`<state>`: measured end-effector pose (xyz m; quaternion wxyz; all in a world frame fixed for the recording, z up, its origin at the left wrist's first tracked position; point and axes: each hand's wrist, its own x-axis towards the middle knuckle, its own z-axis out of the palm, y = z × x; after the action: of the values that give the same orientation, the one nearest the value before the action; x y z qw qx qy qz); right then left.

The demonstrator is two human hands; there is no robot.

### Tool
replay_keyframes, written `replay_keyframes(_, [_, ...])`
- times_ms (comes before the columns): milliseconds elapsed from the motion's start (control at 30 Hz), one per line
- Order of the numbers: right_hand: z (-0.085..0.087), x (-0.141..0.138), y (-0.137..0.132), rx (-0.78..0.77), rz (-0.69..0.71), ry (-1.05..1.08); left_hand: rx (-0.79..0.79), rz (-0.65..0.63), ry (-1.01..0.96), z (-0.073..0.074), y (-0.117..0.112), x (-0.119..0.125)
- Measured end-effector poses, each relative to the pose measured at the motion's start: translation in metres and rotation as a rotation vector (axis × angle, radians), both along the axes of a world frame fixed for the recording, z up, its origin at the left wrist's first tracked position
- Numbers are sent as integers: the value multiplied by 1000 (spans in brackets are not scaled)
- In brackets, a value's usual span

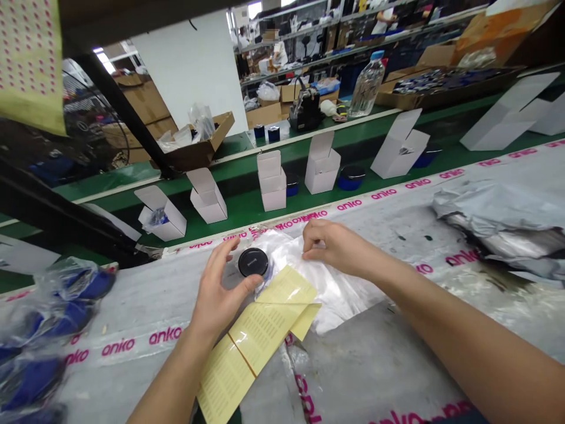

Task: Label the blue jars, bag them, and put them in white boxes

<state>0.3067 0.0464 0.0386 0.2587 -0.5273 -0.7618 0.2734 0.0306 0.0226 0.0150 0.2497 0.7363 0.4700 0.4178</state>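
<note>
My left hand [220, 282] is curved beside a round black-topped object [253, 262], its thumb at the object's near edge and its fingers apart on the far left. The object stands on the plastic-covered table. My right hand [329, 244] is closed in a pinch above a pile of thin white plastic bags [326, 288]; whatever lies between its fingertips is too small to make out. Yellow sticker sheets [269, 324] with rows of small print lie below both hands, partly over the white bags and partly behind my left forearm.
Open white boxes [272, 182] stand in a row along the green conveyor [241, 206], with blue, black-topped items [352, 176] beside some. Bagged blue items [83, 285] sit at left. A grey plastic bag [507, 218] lies at right. A clear bottle [368, 85] stands behind.
</note>
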Motion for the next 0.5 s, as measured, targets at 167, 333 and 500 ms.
replay_keyframes(167, [30, -2, -17, 256, 147, 249, 78, -93, -175, 15, -17, 15])
replay_keyframes(333, [37, -24, -34, 662, 222, 144, -285, -195, -474, 27, -31, 38])
replay_keyframes(500, [30, -35, -37, 795, 301, 100, -514, -128, -612, 42, -33, 40])
